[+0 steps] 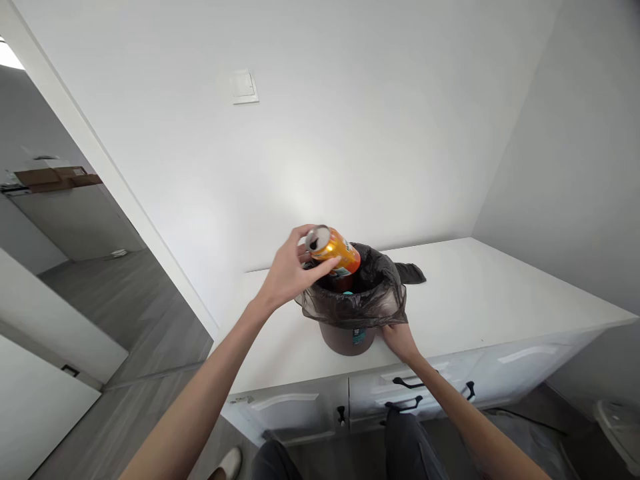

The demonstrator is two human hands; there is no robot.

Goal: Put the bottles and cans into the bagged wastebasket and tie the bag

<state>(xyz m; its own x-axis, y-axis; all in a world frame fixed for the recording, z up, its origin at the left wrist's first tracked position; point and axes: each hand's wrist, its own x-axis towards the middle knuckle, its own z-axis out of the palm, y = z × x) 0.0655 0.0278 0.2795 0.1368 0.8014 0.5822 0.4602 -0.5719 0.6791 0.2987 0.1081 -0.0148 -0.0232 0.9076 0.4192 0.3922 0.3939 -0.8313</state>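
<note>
An orange drink can [337, 252], its opened top facing me, is tilted over the mouth of a small trash bin [345, 339]. My left hand [290, 270] wraps around the can near its top. A dark, see-through trash bag [357, 303] lines the bin and folds down over its rim. Inside the bin I can make out a small blue-green thing, mostly hidden. My right hand [397, 339] is at the bin's right side, under the hanging edge of the bag; its fingers are largely covered by the bag.
The bin stands on a white cabinet top [480, 287] against a white wall. A folded black bag [411, 273] lies behind the bin to the right. Cabinet doors with black handles [407, 383] face me. On the left, a doorway opens onto a grey floor [160, 320].
</note>
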